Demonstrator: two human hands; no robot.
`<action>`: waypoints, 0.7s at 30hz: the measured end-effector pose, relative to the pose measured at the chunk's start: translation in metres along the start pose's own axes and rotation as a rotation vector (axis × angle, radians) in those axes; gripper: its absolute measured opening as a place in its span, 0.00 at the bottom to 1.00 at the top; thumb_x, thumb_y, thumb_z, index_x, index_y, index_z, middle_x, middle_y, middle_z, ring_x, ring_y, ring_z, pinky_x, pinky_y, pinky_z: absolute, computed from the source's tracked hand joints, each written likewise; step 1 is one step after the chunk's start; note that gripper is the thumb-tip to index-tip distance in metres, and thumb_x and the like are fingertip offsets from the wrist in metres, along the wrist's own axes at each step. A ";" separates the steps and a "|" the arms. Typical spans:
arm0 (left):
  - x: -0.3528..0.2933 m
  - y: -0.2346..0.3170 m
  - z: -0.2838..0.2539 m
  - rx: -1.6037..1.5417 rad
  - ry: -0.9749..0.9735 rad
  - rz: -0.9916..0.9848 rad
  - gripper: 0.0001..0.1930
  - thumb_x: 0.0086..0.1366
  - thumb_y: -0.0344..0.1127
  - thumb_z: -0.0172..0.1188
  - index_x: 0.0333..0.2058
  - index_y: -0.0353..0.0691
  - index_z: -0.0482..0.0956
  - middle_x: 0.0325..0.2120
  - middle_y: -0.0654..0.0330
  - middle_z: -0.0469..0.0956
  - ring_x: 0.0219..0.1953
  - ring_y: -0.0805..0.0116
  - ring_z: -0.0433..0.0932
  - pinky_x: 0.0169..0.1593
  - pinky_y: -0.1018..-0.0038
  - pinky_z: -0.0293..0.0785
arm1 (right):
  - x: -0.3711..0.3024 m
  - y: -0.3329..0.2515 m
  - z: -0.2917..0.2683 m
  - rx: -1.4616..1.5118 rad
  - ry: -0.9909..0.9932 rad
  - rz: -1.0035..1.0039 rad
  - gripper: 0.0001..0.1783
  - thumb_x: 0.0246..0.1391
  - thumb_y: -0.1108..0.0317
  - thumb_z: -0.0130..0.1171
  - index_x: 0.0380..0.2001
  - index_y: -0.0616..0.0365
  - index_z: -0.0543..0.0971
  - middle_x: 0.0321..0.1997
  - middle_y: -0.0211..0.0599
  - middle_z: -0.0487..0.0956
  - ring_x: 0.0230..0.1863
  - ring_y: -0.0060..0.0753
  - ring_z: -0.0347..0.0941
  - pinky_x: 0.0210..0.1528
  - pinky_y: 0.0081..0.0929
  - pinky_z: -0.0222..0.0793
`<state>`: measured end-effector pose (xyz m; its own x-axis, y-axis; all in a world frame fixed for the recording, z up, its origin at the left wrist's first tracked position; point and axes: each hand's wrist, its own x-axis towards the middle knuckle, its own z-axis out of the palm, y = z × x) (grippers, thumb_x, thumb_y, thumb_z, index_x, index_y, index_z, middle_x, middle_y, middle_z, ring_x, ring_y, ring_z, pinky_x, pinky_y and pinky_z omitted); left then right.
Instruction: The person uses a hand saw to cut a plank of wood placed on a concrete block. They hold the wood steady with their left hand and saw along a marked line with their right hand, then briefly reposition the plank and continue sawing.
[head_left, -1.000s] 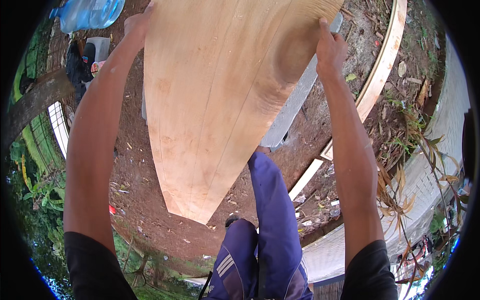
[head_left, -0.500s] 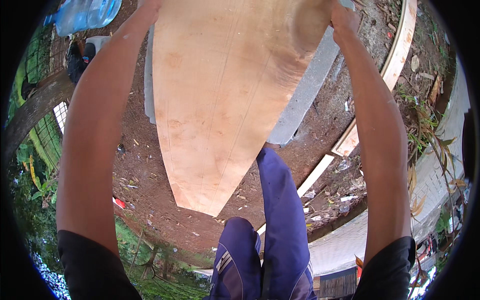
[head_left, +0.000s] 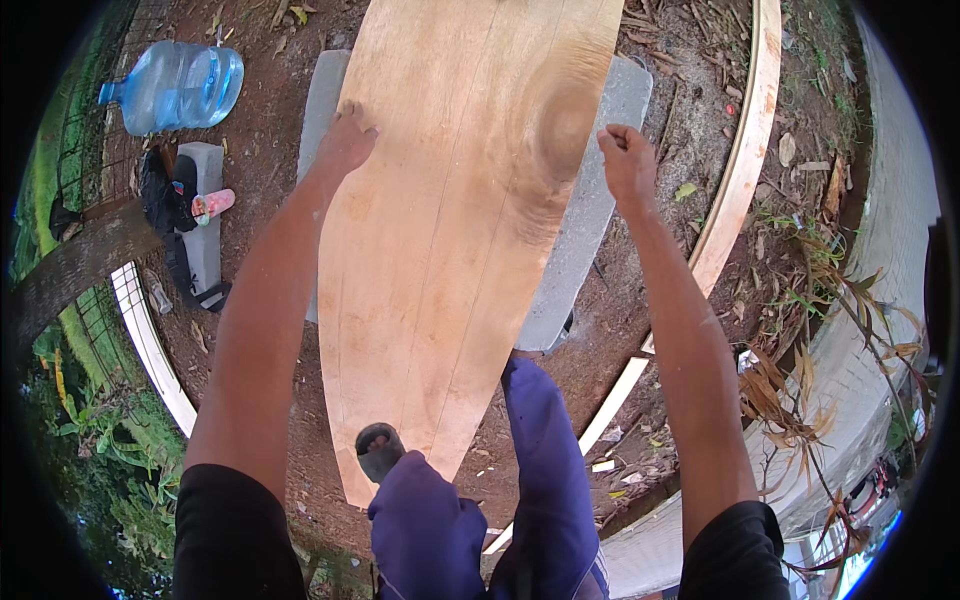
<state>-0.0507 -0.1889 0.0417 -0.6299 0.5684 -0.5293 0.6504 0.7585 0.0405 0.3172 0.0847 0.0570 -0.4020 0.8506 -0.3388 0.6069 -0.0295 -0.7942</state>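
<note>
A long, tapering wooden board (head_left: 430, 290) with lengthwise lines and a dark round knot lies over a grey slab (head_left: 580, 230). My left hand (head_left: 347, 142) rests on the board near its left edge, fingers apart and holding nothing. Just past the board's right edge, above the slab, is my right hand (head_left: 630, 168). Its fingers are curled in, and nothing shows in them. My left foot, in a dark sandal (head_left: 379, 452), is on the board's narrow near end.
A blue water jug (head_left: 180, 88) lies at the far left. Below it, a grey block (head_left: 203, 215) stands beside a black bag (head_left: 168, 190) and a pink patterned object (head_left: 212, 205). Long wooden strips (head_left: 735, 190) lie along the right, near dry-leaved plants (head_left: 795, 385) and a paved strip.
Both hands have left the board's far edges and come nearer. My left hand now lies on its surface, the right beside it. My left foot has come onto the near end.
</note>
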 end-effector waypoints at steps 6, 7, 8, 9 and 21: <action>0.028 -0.001 -0.024 -0.010 -0.154 0.008 0.41 0.77 0.58 0.43 0.72 0.26 0.53 0.75 0.36 0.48 0.76 0.37 0.52 0.77 0.55 0.52 | -0.058 -0.033 0.015 0.000 -0.043 -0.018 0.18 0.61 0.62 0.64 0.47 0.66 0.81 0.41 0.48 0.85 0.44 0.43 0.83 0.49 0.37 0.77; 0.031 0.008 -0.025 -0.040 -0.192 0.008 0.42 0.77 0.59 0.41 0.72 0.25 0.53 0.75 0.35 0.47 0.76 0.36 0.51 0.77 0.55 0.51 | -0.058 -0.039 0.020 0.002 -0.020 -0.029 0.18 0.61 0.62 0.65 0.47 0.66 0.81 0.41 0.48 0.84 0.44 0.44 0.83 0.49 0.38 0.77; 0.032 0.014 -0.025 -0.067 -0.229 0.009 0.42 0.77 0.60 0.39 0.72 0.25 0.52 0.75 0.33 0.47 0.76 0.36 0.51 0.77 0.55 0.50 | -0.056 -0.046 0.028 0.005 0.004 -0.039 0.17 0.61 0.63 0.65 0.46 0.66 0.80 0.40 0.49 0.84 0.44 0.45 0.83 0.49 0.39 0.77; 0.031 0.016 -0.029 -0.084 -0.255 0.012 0.43 0.78 0.61 0.37 0.72 0.24 0.52 0.74 0.32 0.46 0.76 0.35 0.50 0.77 0.55 0.49 | -0.052 -0.055 0.039 0.012 0.031 -0.050 0.17 0.60 0.63 0.65 0.46 0.66 0.80 0.40 0.49 0.84 0.44 0.46 0.83 0.49 0.40 0.77; -0.005 -0.040 -0.065 -0.111 -0.352 0.294 0.40 0.75 0.59 0.45 0.76 0.40 0.51 0.76 0.39 0.46 0.74 0.42 0.57 0.73 0.53 0.60 | 0.170 -0.207 0.172 -0.455 0.204 -0.478 0.24 0.55 0.69 0.62 0.56 0.59 0.72 0.55 0.44 0.78 0.59 0.48 0.73 0.57 0.43 0.69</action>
<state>-0.1017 -0.2014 0.0981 -0.2306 0.6363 -0.7362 0.7181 0.6218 0.3125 0.0052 0.1450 0.0765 -0.5868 0.7988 0.1327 0.6406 0.5582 -0.5273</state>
